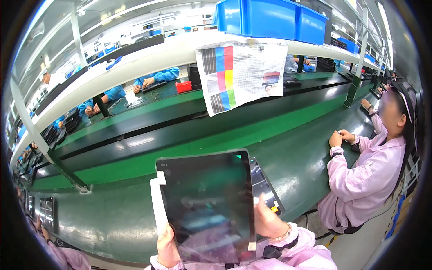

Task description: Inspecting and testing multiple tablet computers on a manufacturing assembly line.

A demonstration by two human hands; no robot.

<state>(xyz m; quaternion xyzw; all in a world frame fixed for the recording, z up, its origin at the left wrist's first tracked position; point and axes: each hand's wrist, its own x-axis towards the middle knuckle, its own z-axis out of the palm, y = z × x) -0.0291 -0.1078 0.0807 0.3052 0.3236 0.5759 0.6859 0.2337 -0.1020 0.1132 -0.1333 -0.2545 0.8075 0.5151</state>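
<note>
Upright in front of me is a dark, glossy tablet-sized screen panel (209, 202), faintly mirroring the lights and a pink sleeve. My left hand (167, 247) is closed on its lower left edge, beside a white strip (158, 204) that runs along that side. At the right edge my right hand (270, 218) grips the panel, thumb up; its other fingers are partly hidden. Small pale tabs stick to the panel's upper left and lower right corners. Behind it, a second dark panel (265, 184) with a yellow mark lies on the green bench, partly covered.
The green workbench (112, 202) spans the front, with more dark panels (48, 213) at its left. A co-worker in pink (366, 166) sits at the right. Overhead, a white shelf carries blue bins (270, 20) and a hanging printed sheet (243, 74). Blue-sleeved workers sit across.
</note>
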